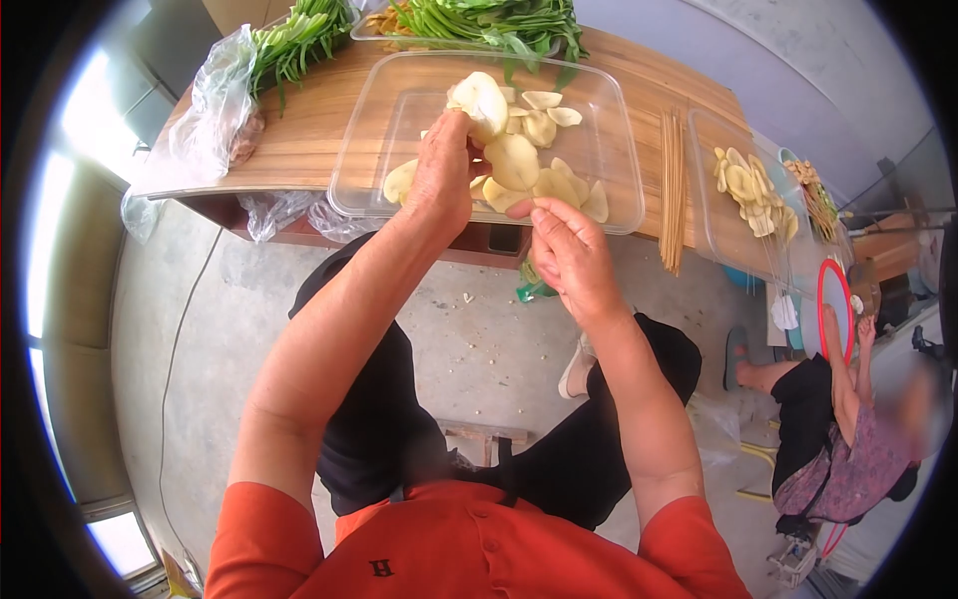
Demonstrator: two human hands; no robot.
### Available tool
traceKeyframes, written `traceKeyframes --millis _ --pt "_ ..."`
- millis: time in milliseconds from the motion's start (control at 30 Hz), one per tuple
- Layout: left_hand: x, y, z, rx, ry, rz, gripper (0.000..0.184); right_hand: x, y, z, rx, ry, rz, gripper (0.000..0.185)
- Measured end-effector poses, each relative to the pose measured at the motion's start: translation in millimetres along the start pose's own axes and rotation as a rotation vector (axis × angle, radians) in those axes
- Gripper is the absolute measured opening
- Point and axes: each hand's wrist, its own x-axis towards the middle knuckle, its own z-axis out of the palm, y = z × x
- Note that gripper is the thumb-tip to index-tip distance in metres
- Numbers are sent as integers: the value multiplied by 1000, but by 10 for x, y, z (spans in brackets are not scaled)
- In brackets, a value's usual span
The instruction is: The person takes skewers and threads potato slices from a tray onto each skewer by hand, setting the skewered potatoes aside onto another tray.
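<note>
My left hand (446,170) is closed on pale potato slices (481,104) above a clear plastic tray (349,150). Another wide slice (513,163) hangs just beside its fingers. Close to the tray's near rim, my right hand (576,255) has its thumb and index finger pinched together, pointing towards the slices. Whatever thin thing may be in that pinch is too small to make out. More loose slices (542,128) lie in the tray, under and around both hands. A bundle of thin wooden skewers (672,190) rests on the table right of the tray.
Green leafy vegetables (479,22) stand at the back of the wooden table (299,120), beside a plastic bag (215,110). On the right, another clear tray (711,190) holds skewered slices (750,190). A seated person (848,449) holds a red-rimmed round object (836,309).
</note>
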Motion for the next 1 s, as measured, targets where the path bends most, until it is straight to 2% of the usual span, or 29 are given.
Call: traceKeyframes --millis 133,400,500,567,700,767,867,1000 --pt "-8 -17 3 8 -20 -10 19 -17 -10 -15 189 -83 52 25" --pt "-73 -46 55 93 -38 -9 17 33 -60 5 146 -36 20 26" --pt "-56 -8 66 44 -24 -65 26 42 -81 11 181 -56 27 27" --pt "-1 8 68 -118 -99 -31 32 46 -81 12 191 -58 36 27" --pt "73 92 55 -230 -168 -69 29 39 -62 25 184 -65 56 27" --pt "133 79 -14 -248 -322 -108 42 35 -42 30 198 -67 64 27" --pt "35 180 62 -361 -400 -111 45 29 -30 31 211 -94 61 26" --pt "-17 230 78 -423 -411 -133 44 16 -34 46 363 -164 114 26"
